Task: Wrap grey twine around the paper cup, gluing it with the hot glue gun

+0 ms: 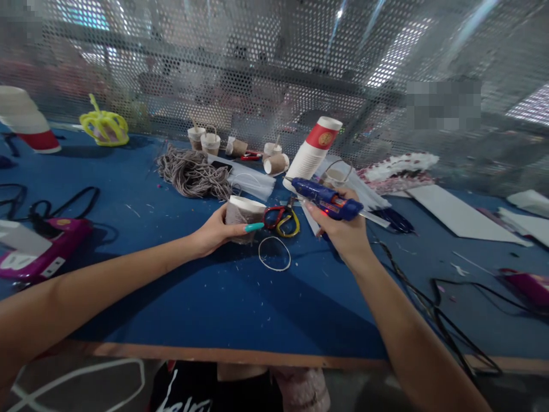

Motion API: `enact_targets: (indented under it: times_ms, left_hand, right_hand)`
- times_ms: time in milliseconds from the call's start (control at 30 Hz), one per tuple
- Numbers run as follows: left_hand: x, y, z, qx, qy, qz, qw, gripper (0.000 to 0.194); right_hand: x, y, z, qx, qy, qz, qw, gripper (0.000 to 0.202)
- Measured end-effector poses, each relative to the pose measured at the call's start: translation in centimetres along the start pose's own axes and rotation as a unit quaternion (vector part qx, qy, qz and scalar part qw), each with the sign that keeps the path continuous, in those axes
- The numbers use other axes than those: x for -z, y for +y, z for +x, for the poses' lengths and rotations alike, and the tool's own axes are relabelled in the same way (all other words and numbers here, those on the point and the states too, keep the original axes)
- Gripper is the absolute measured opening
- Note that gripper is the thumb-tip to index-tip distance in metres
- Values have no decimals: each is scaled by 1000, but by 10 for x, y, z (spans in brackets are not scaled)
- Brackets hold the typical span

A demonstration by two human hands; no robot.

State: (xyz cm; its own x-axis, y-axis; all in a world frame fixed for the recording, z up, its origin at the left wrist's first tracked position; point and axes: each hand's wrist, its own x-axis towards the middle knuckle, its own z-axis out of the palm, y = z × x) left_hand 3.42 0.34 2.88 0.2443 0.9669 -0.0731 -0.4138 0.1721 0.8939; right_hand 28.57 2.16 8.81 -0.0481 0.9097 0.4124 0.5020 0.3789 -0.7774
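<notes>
My left hand (221, 230) is closed around a paper cup (245, 213) wrapped in grey-brown material, its white rim showing at the top. In my right hand (343, 229) is a blue hot glue gun (326, 198), its nozzle pointing left and a small red light lit on its body. Between the hands lie scissors (288, 223) with red and yellow handles. A thin white ring (274, 254) rests on the table just in front of them.
Behind my hands are a bundle of grey yarn (193, 171), a stack of paper cups (315, 149) and small wrapped cups (210, 141). Black cables (429, 309) run at right. Purple devices (64, 246) and a yellow basket (105, 127) are at left. Perforated mesh (257, 68) stands behind.
</notes>
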Motion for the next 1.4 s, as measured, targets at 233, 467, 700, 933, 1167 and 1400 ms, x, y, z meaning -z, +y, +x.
enact_targets:
  times_ms: [233, 467, 700, 933, 1167, 1400]
  left_hand:
    - [-5, -1, -4, -41, 16, 64, 997, 70]
    - [-6, 0, -6, -81, 21, 123, 989, 68]
    - [-4, -2, -5, -76, 22, 119, 990, 71]
    - [-6, 1, -6, -75, 26, 110, 991, 69]
    - [-6, 0, -6, -71, 26, 120, 990, 68]
    - [-5, 0, -5, -69, 32, 125, 989, 68]
  right_hand:
    - [-13, -8, -18, -59, -99, 133, 984, 36]
    - [-13, -22, -25, -20, -141, 89, 986, 27]
    - [-17, -33, -24, -13, -155, 78, 985, 18]
    - [-14, -35, -24, 5, -190, 60, 980, 25]
    - [-15, -34, -24, 3, -201, 48, 978, 27]
    - [-15, -34, -25, 11, -195, 38, 980, 27]
